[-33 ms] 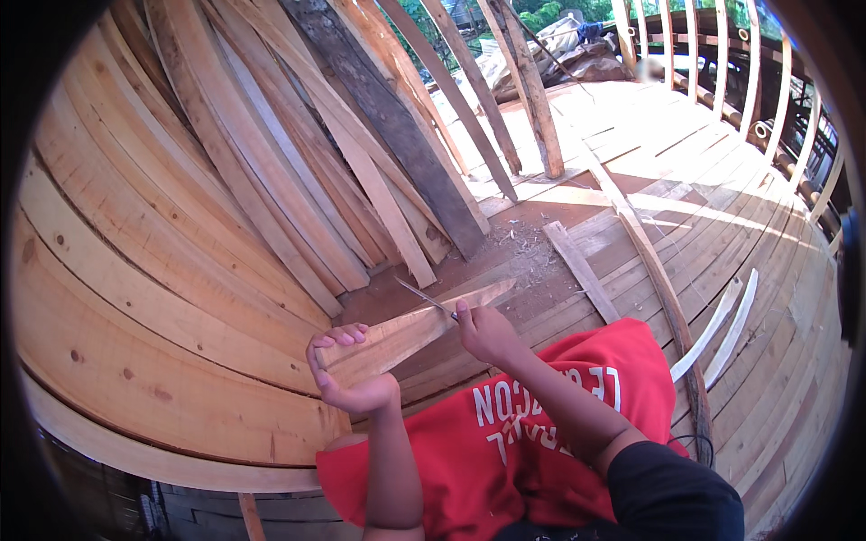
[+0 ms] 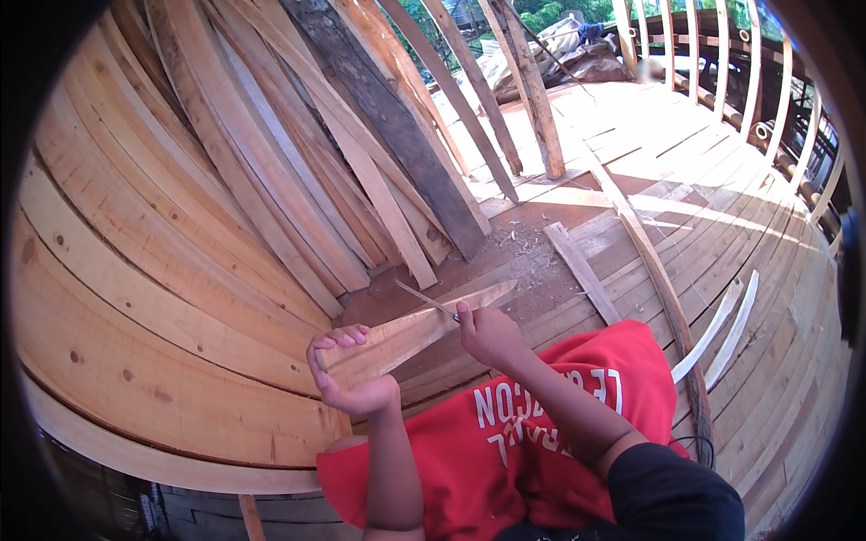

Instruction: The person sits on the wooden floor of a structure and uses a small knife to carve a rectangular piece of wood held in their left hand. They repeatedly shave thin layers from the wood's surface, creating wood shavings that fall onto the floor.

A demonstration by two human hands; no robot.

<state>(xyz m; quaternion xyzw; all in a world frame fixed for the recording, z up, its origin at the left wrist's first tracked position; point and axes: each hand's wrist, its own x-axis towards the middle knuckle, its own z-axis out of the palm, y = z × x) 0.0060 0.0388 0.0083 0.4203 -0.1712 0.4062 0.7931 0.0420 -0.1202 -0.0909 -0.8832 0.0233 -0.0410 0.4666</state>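
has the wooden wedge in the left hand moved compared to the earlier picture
No. The wooden wedge lies the same against the leaning planks, gripped by the left hand, with the right hand holding a knife.

Pale tapered wood strip (image 2: 410, 334), tilted, thin blade (image 2: 424, 299) across it.

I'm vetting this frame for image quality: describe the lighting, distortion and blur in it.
Head view: hard sunlight whitens the pale plank deck at upper right, while the leaning stack of light wooden boards sits in even shade; fisheye bends straight planks toward a black rim; the left hand and right hand look sharp; one small smeared patch sits at the top.
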